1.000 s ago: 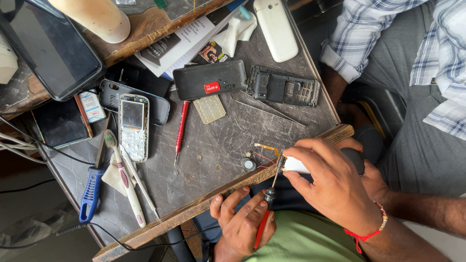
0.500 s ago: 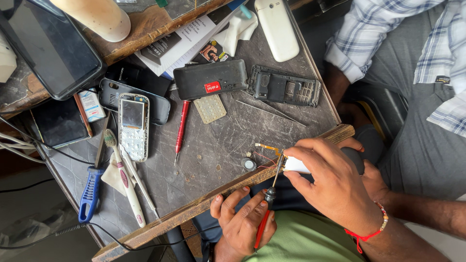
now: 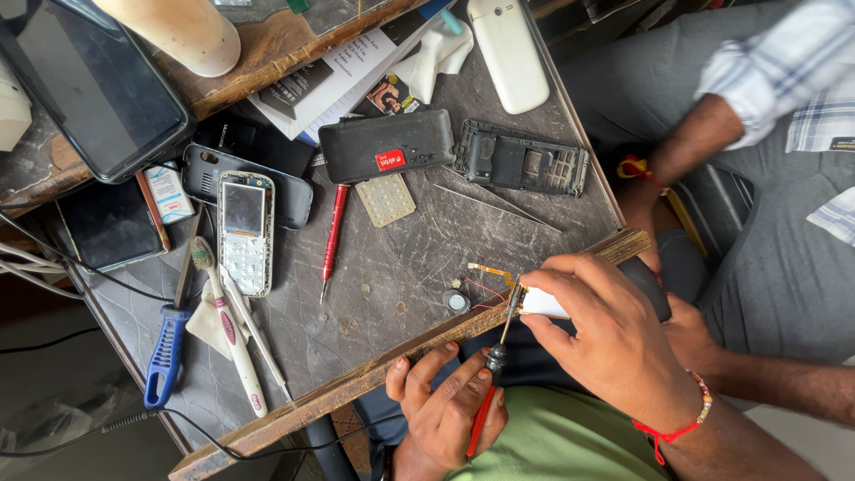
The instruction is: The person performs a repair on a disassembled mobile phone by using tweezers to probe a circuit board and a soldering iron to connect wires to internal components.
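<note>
We see the left hand (image 3: pixel 450 414) closed around a red-handled screwdriver (image 3: pixel 489 392), its tip up against a small white phone part (image 3: pixel 545 304) at the table's wooden front edge (image 3: pixel 383 374). The right hand (image 3: pixel 614 343) clamps that part from above, fingers curled over it. An orange flex strip (image 3: pixel 488 270) and thin red wires (image 3: pixel 485 292) stick out of the part toward a small round component (image 3: pixel 457 302) lying just beside. Further back on the table: a red pen-type driver (image 3: pixel 332 233), a keypad phone without its cover (image 3: pixel 245 233), a black phone body (image 3: pixel 387 145), a bare phone frame (image 3: pixel 521 167). A toothbrush (image 3: pixel 230 331) and blue-handled tool (image 3: pixel 166 356) lie on the left. Another person's arm (image 3: pixel 704 138) is at the right.
</note>
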